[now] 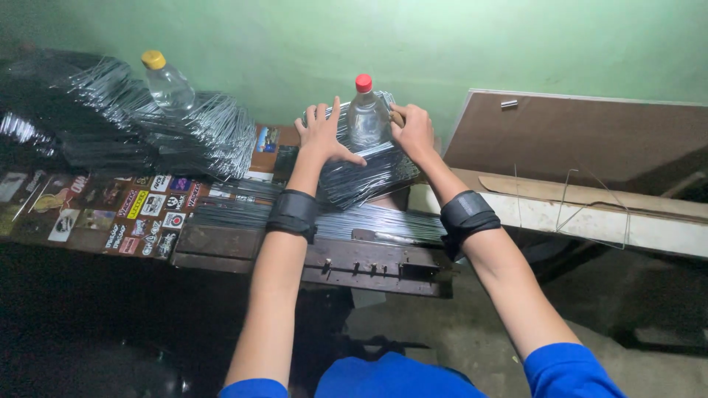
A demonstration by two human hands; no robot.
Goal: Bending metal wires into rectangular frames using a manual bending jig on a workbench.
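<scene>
My left hand [323, 136] and right hand [414, 133], fingers spread flat, flank the wire bundle [369, 173]; its long axis runs ten-to-four o'clock.

Pale green wall [310, 44], dim floor [472, 332]

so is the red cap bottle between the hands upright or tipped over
Upright: the red cap bottle stands on the wire stack, cap on top, between the left hand and right hand.

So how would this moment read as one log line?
left hand: flat on wire stack | right hand: on stack by red-capped bottle | bench: more wires
</scene>
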